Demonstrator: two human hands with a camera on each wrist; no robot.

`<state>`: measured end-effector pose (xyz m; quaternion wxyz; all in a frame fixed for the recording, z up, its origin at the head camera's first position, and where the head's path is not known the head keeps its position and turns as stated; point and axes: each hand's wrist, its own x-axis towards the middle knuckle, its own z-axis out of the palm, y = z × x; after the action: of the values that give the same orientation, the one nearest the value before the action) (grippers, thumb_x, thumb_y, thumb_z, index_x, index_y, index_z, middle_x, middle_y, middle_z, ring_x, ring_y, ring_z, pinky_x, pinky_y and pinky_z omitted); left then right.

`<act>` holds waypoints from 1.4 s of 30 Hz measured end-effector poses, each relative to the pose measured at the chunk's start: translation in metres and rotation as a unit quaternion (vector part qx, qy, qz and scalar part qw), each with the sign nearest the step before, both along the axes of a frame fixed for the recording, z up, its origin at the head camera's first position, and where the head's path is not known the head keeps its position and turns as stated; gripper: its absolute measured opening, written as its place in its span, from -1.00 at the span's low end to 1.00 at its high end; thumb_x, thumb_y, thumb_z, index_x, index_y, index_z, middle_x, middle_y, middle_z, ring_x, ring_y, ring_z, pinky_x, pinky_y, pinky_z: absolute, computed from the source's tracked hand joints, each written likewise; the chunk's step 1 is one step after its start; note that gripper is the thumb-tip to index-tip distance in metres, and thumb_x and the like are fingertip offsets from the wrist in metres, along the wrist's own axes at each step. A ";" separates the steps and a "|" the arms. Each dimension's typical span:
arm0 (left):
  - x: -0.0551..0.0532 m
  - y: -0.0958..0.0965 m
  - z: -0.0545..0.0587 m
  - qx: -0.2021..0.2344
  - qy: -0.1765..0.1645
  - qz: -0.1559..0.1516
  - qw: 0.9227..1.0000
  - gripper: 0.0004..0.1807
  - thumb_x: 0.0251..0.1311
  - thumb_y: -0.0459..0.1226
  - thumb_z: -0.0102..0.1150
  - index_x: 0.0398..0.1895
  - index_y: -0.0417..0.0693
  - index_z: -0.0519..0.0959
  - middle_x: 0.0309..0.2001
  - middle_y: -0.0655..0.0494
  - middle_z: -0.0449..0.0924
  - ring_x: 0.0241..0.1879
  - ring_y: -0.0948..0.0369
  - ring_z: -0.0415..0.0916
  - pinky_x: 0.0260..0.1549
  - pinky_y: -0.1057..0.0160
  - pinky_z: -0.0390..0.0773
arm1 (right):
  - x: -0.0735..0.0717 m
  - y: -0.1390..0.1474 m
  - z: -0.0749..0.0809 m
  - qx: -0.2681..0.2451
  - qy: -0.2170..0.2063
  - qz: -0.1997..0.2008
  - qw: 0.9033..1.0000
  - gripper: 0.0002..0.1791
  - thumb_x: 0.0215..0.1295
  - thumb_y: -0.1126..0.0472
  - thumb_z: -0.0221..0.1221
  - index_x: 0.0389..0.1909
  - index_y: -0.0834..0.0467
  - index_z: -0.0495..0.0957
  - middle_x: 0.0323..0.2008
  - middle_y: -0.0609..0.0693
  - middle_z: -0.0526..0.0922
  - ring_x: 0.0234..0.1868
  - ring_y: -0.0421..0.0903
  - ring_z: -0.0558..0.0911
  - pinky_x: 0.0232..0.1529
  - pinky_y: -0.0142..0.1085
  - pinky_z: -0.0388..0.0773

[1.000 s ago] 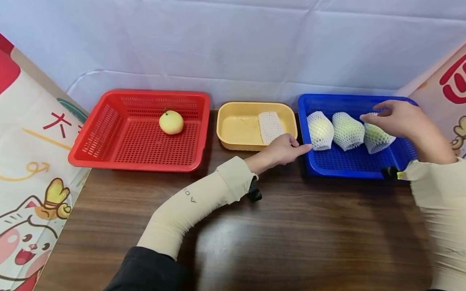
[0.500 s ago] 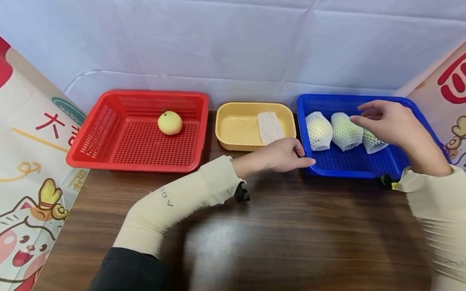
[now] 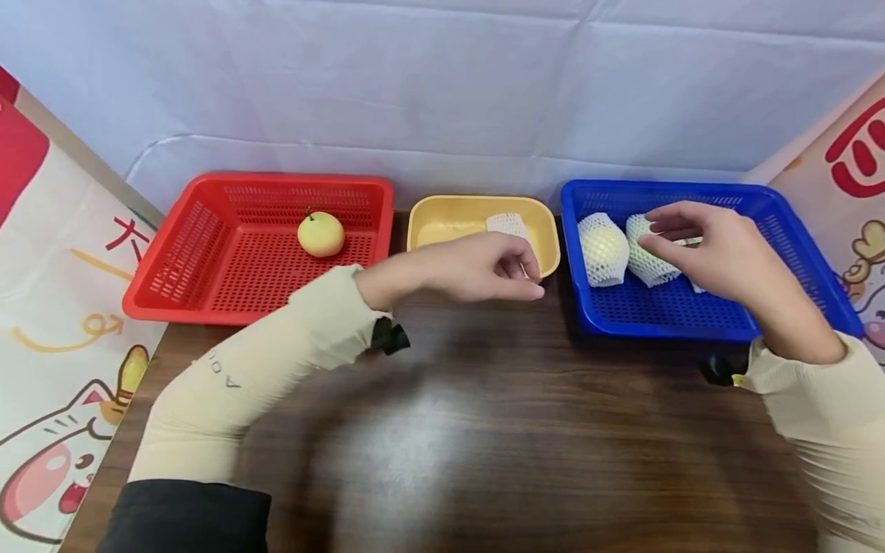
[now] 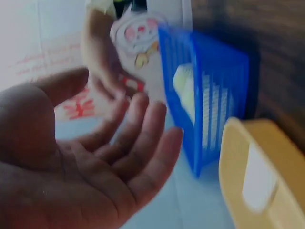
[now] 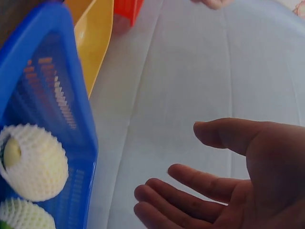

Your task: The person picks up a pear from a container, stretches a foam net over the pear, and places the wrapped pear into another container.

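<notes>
My left hand point(image 3: 477, 269) hovers over the front of the yellow tray point(image 3: 442, 209), its fingers loosely bent and holding nothing. A white foam net point(image 3: 508, 224) lies in that tray, partly hidden by the hand. My right hand point(image 3: 719, 250) hangs above the blue basket point(image 3: 664, 332), thumb and fingers apart with nothing between them. Three pears in foam nets sit in the blue basket: the left pear point(image 3: 603, 250) shows fully, the middle pear point(image 3: 646, 257) partly, and the third is mostly behind the hand. In the right wrist view a netted pear point(image 5: 40, 162) lies below the palm.
A red basket point(image 3: 276, 316) at the left holds one bare pear point(image 3: 321, 234). All three containers stand in a row at the back of the brown wooden table point(image 3: 525, 430). Behind them hangs a pale cloth point(image 3: 415, 84), with printed panels at both sides.
My left hand has drawn left from the blue basket's edge to over the yellow tray's front. My right hand has shifted left, from above the third pear toward the middle one.
</notes>
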<state>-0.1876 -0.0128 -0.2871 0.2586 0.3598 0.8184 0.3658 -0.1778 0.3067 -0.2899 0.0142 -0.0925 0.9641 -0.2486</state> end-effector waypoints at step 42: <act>-0.098 -0.266 -0.028 0.012 0.005 0.341 0.940 -0.41 0.46 0.08 0.07 0.33 -0.12 0.43 0.08 0.07 0.56 -0.01 0.27 0.49 0.03 0.32 0.53 | 0.053 -0.094 -0.056 -0.147 -0.033 0.162 0.975 -0.65 0.34 0.23 0.35 0.12 0.17 0.61 -0.08 0.02 0.72 -0.10 -0.11 0.70 -0.09 -0.20 0.68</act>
<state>-0.2853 -0.2784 -0.3155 0.1101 0.0641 0.8886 0.4405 -0.1245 0.2129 -0.3461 0.0726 -0.2398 0.8882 -0.3851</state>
